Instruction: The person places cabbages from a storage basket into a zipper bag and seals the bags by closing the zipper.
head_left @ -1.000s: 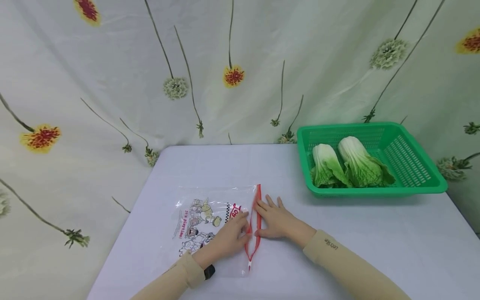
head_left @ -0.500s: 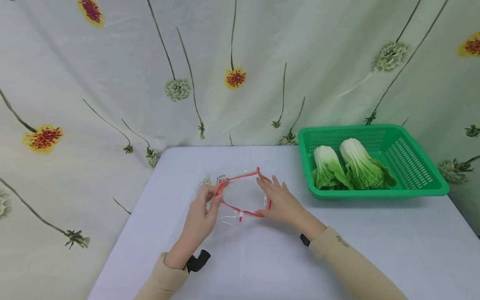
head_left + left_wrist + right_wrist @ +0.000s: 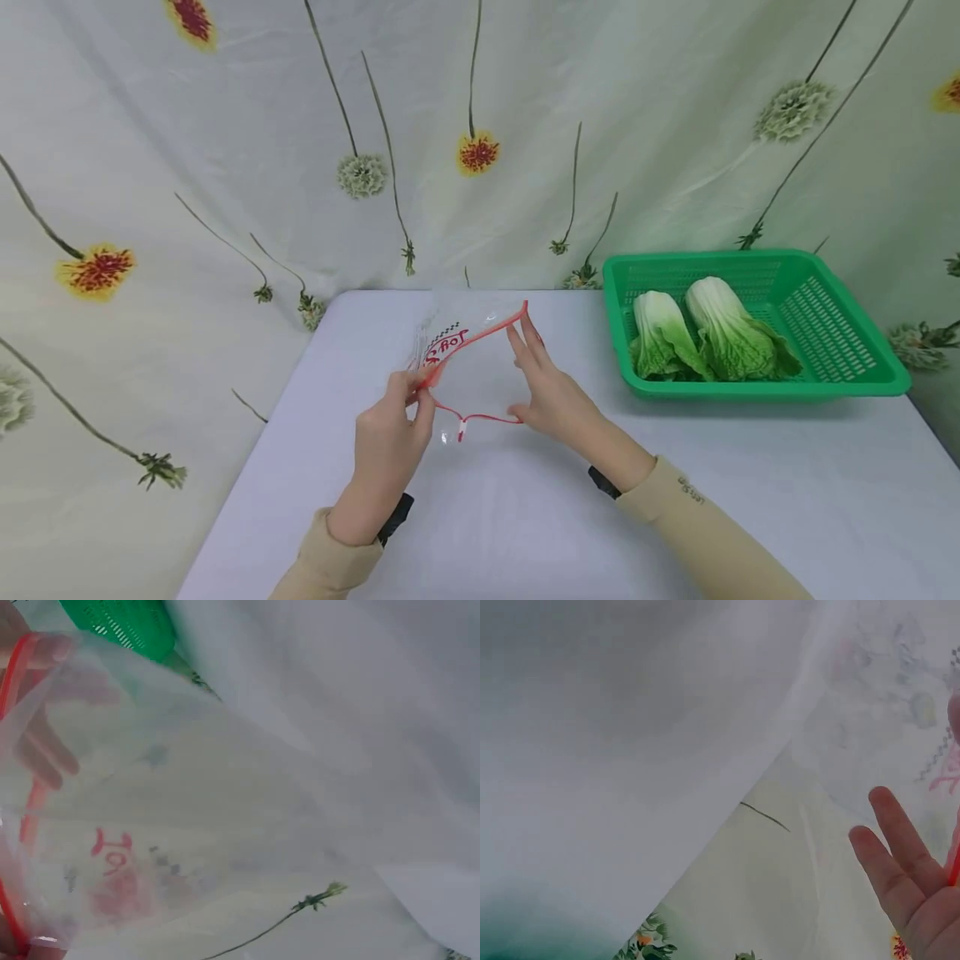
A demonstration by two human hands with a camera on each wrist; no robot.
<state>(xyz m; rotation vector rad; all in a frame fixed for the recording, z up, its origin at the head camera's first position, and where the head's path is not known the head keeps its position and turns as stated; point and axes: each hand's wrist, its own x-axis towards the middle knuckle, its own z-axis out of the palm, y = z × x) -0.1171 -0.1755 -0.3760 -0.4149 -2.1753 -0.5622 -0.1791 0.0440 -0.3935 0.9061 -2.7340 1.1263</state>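
A clear plastic zipper bag with a red edge and red lettering is held up above the table, its mouth spread wide. My left hand pinches the red edge between thumb and fingers at the mouth's left side. On the opposite side is my right hand, its fingers long and spread, fingertips at the upper red edge and thumb at the lower one. A zipper slider hangs at the near side of the mouth. Through the film, the left wrist view shows the right hand's fingers.
A green plastic basket stands at the table's back right, with two napa cabbages lying in it. White cloth covers the table. Behind it hangs a flower-printed curtain.
The bag lay flat on the table and has been lifted, its mouth now widened. My left hand moved left and up and took the red edge; the right hand's fingers reach higher.
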